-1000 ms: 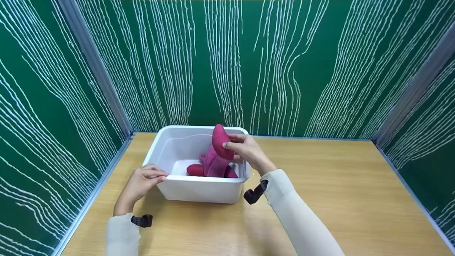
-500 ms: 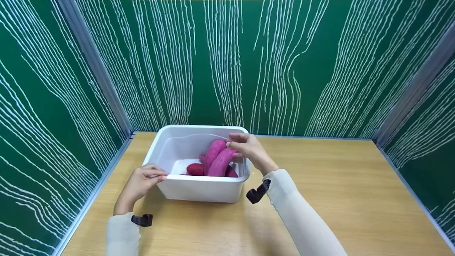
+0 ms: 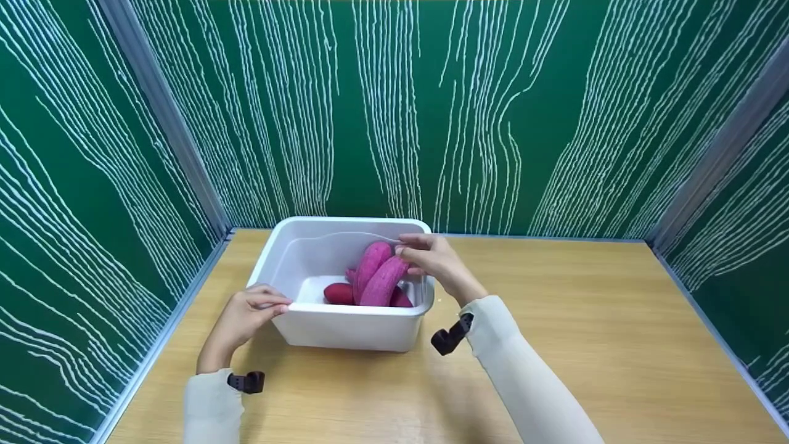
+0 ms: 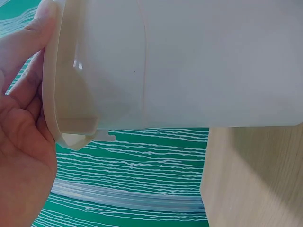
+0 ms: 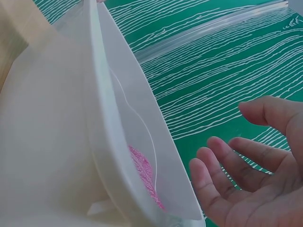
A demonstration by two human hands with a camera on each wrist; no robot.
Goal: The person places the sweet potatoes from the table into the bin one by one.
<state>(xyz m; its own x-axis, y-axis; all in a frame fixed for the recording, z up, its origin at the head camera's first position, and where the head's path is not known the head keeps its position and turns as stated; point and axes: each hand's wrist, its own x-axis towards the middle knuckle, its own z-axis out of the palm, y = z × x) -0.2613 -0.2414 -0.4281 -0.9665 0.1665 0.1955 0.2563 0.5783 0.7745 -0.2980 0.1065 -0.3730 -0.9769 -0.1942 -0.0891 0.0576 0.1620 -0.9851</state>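
A white plastic bin (image 3: 345,327) stands on the table. My left hand (image 3: 249,314) pinches its near-left rim; in the left wrist view the thumb and fingers (image 4: 29,40) lie on either side of that rim. Two long magenta pieces, wrinkled like sweet potatoes (image 3: 383,280), lean in the bin's right half. Smooth dark-red tapered pieces (image 3: 339,294) show beneath them, partly hidden. Over the right rim hovers my right hand (image 3: 437,259), holding nothing. The right wrist view shows its fingers (image 5: 220,172) spread and relaxed beside the bin, with a magenta piece (image 5: 144,172) inside.
The wooden table (image 3: 585,333) extends to the right and in front of the bin. Green panels with white wavy lines (image 3: 493,123) stand behind and at both sides, joined by metal posts (image 3: 172,117).
One second ago my right hand held a dark-red tapered piece above the bin; it has let it go, uncovering the magenta pieces. The left hand and the bin stay in place.
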